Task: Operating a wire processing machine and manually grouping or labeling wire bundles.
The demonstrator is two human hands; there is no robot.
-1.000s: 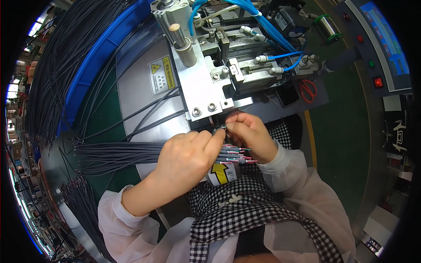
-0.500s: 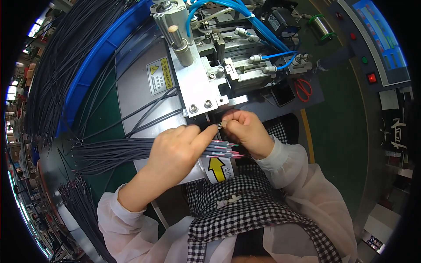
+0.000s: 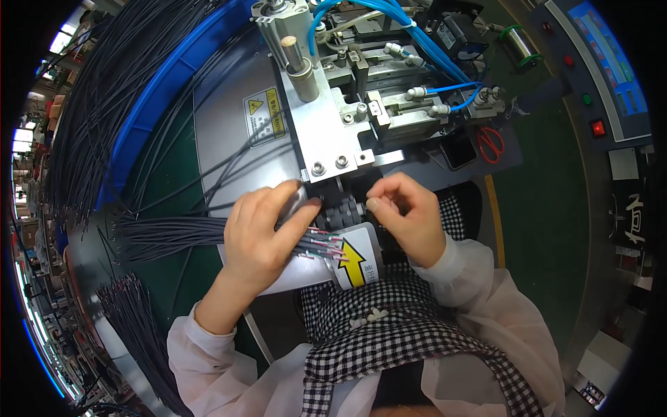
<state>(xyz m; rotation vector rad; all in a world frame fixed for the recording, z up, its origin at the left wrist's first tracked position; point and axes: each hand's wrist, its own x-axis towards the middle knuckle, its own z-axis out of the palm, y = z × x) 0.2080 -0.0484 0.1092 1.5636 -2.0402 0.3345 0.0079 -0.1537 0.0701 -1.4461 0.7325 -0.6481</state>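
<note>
A bundle of dark grey cables (image 3: 174,235) runs under my left hand (image 3: 257,233), which is closed around it, with thumb and forefinger spread apart above. Stripped cable ends with pink, white and green cores (image 3: 326,244) stick out to the right of that hand. My right hand (image 3: 410,212) has its thumb and forefinger pinched together beside a dark ribbed roller part (image 3: 342,212); what is between them, if anything, is too small to make out. Both hands are just in front of the metal plate (image 3: 326,142) of a machine.
Blue air hoses (image 3: 438,55) loop over the machine. A blue bin (image 3: 149,104) full of cables stands at the left, with another cable bundle (image 3: 132,320) nearer me. Red-handled scissors (image 3: 490,144), a phone (image 3: 458,150), a wire spool (image 3: 520,46) and a control screen (image 3: 611,62) are at the right.
My left hand has drawn back to the left with the cable bundle, its thumb and forefinger parting. The hands have separated, uncovering the dark roller between them. The whole view has shifted slightly.
</note>
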